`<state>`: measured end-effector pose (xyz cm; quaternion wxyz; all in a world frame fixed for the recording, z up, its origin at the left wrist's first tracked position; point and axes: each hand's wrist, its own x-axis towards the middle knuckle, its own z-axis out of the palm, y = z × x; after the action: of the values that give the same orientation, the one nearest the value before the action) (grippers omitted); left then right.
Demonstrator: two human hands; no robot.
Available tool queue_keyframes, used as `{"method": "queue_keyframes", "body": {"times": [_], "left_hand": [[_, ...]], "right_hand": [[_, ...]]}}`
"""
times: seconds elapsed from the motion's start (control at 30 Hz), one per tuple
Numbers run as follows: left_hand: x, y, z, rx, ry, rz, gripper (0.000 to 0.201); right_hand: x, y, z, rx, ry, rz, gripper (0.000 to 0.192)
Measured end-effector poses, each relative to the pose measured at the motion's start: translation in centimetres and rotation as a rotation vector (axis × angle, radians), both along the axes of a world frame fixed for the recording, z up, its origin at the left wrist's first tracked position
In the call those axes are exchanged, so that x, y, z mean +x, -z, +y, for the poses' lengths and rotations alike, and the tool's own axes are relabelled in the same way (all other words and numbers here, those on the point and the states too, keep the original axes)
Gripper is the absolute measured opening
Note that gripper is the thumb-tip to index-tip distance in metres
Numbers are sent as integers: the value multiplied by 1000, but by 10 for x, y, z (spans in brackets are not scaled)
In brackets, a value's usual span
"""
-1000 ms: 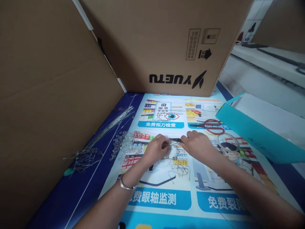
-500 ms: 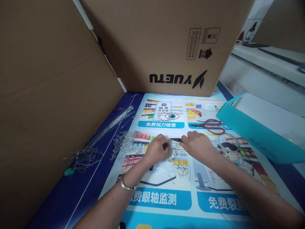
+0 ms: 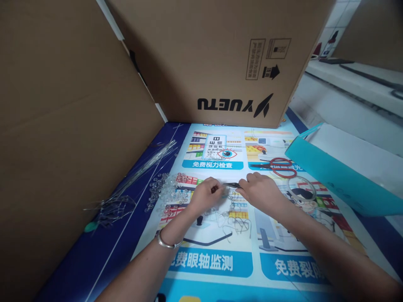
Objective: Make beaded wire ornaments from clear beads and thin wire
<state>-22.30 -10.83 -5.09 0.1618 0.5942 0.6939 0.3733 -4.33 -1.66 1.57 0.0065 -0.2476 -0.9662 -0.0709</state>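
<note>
Pliers (image 3: 232, 185) are gripped in the closed right hand (image 3: 262, 193); beaded wire (image 3: 224, 193) at nine o'clock is pinched by the left hand (image 3: 206, 196). Wire should be held steady.

Makeshift craft workbench: cardboard boxes (image 3: 201, 54), wires (image 3: 138, 172) (beads (image 3: 166, 191) too).

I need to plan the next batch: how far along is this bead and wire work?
Looks done: a few bent wire pieces lie on the poster just below the hands. In hand: the left hand pinches a small wire piece while the right hand grips dark pliers at it. Left: a heap of clear beads and a bundle of straight wires, so much seems to remain.
</note>
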Motion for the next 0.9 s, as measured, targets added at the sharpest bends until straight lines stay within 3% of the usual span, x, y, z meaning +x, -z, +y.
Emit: {"method": "queue_keyframes", "body": {"times": [0.27, 0.6, 0.9], "left_hand": [[-1, 1, -1, -47, 17, -80, 9], [-1, 0, -2, -48, -3, -35, 11], [2, -4, -3, -31, 17, -38, 10]], "right_hand": [[-1, -1, -2, -7, -35, 9, 33], [15, -26, 5, -33, -111, -76, 31], [6, -16, -18, -12, -111, -88, 25]]}}
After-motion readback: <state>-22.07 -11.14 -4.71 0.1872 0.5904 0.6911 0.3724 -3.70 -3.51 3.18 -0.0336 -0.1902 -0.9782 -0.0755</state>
